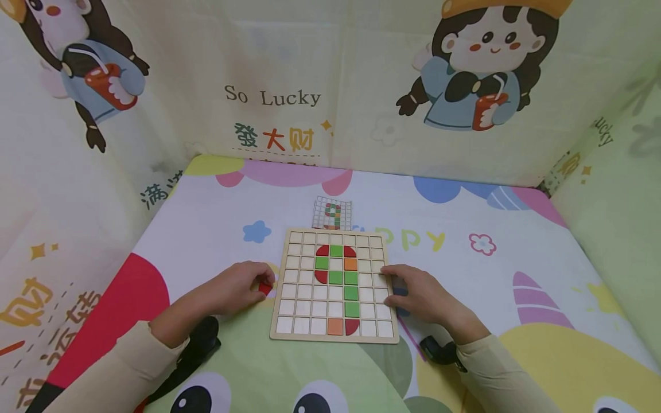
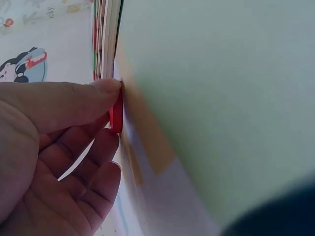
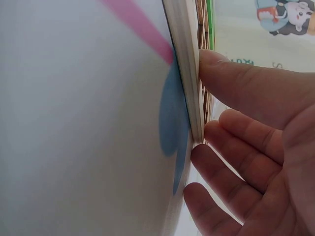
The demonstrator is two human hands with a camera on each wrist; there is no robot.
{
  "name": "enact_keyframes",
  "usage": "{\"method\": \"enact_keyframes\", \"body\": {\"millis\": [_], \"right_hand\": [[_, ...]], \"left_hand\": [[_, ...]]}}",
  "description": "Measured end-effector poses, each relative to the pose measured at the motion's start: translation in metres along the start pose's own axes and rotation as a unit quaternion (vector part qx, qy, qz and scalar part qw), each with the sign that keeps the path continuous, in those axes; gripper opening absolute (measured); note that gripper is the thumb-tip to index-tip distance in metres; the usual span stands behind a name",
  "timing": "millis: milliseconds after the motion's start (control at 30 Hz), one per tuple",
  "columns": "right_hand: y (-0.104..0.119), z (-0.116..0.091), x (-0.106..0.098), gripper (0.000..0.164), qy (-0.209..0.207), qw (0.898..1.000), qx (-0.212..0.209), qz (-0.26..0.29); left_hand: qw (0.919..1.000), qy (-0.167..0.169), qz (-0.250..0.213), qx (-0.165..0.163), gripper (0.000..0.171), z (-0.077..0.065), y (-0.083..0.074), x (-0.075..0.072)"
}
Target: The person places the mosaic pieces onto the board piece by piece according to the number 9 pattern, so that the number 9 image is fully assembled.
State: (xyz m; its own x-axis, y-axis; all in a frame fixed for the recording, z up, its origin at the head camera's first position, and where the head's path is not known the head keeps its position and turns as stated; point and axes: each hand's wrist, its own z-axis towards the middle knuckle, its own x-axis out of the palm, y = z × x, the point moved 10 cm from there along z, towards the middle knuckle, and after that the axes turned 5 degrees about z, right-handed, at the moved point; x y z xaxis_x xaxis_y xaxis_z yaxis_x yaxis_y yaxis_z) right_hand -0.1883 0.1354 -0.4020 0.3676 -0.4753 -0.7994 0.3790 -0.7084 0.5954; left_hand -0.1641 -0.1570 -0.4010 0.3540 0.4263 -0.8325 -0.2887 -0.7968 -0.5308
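A square wooden grid board [image 1: 335,338] lies flat between both hands. Red rounded-corner tiles [image 1: 322,250], green squares [image 1: 352,293] and orange squares [image 1: 335,327] form a 9-like figure among its white cells. Just off the board's left edge, my left hand [image 1: 242,287] pinches a small flat red tile [image 2: 116,114] between thumb and fingers, down at the table; its outline is partly hidden. My right hand [image 1: 423,292] rests at the board's right edge, thumb and fingertips touching the rim, fingers loosely bent. Behind the board lies a small printed card [image 1: 332,213] with a similar figure.
A cartoon-printed cloth [image 1: 444,229] covers the table, and printed cloth walls [image 1: 361,86] rise at the back and sides. Black straps or devices [image 1: 439,350] sit at both wrists.
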Motion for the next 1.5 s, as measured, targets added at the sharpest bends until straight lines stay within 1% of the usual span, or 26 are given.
{"method": "enact_keyframes", "body": {"millis": [200,433,633,767,867,967,1133,1500], "right_hand": [[-0.002,0.0,0.001,0.055,-0.001,1.0,0.005,0.0],[-0.002,0.001,0.002,0.056,0.0,1.0,0.009,-0.001],[-0.003,0.001,0.002,0.055,-0.001,1.0,0.01,-0.003],[-0.004,0.001,0.002,0.055,-0.002,1.0,0.008,-0.004],[-0.003,0.001,0.002,0.056,-0.002,1.0,0.006,-0.006],[-0.003,0.001,0.003,0.056,-0.002,1.0,0.011,-0.007],[-0.003,0.002,0.003,0.056,0.0,1.0,0.011,-0.006],[-0.003,0.001,0.003,0.056,0.0,1.0,0.014,-0.005]], "left_hand": [[1.0,-0.001,-0.005,-0.009,0.023,0.001,0.003,0.001],[0.9992,-0.005,-0.01,-0.038,0.029,0.0,0.007,0.002],[0.999,-0.012,-0.014,-0.041,0.032,0.0,0.008,0.002],[0.9986,-0.019,-0.011,-0.049,0.035,0.001,0.009,0.0],[0.9979,-0.027,0.002,-0.059,0.034,0.002,0.011,-0.001],[0.9974,-0.032,0.002,-0.065,0.031,0.003,0.013,-0.001],[0.9972,-0.034,-0.007,-0.066,0.025,0.004,0.014,-0.001],[0.997,-0.042,-0.007,-0.064,0.023,0.004,0.013,-0.003]]}}
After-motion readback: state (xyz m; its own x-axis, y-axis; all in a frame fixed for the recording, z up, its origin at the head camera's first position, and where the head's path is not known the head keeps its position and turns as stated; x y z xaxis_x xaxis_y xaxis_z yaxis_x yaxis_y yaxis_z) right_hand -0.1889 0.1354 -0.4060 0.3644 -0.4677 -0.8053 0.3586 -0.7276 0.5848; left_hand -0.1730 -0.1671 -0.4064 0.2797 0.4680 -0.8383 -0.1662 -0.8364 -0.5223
